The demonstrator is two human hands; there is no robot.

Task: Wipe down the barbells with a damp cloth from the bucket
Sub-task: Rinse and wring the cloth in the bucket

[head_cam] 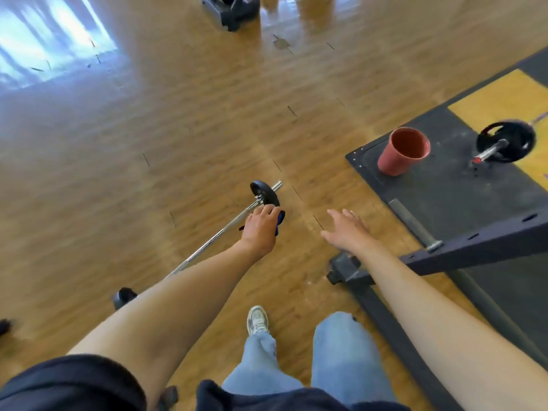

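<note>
down low, left hand (261, 226) clutching blue cloth (280, 222) beside barbell (219, 232), right hand (345, 229) splayed

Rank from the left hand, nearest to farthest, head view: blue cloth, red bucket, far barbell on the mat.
From the left hand:
1. Blue cloth, gripped in that hand.
2. Red bucket, to the right, on the mat's corner.
3. Far barbell, further right, past the bucket.

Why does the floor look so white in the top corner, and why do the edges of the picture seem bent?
Head view: window light glares off the glossy wooden floor at upper left, washing it out; the wide-angle lens bows the black platform and stretches the forearms; the far floor looks soft and streaky, while the left hand and blue cloth stay fairly sharp.
</note>
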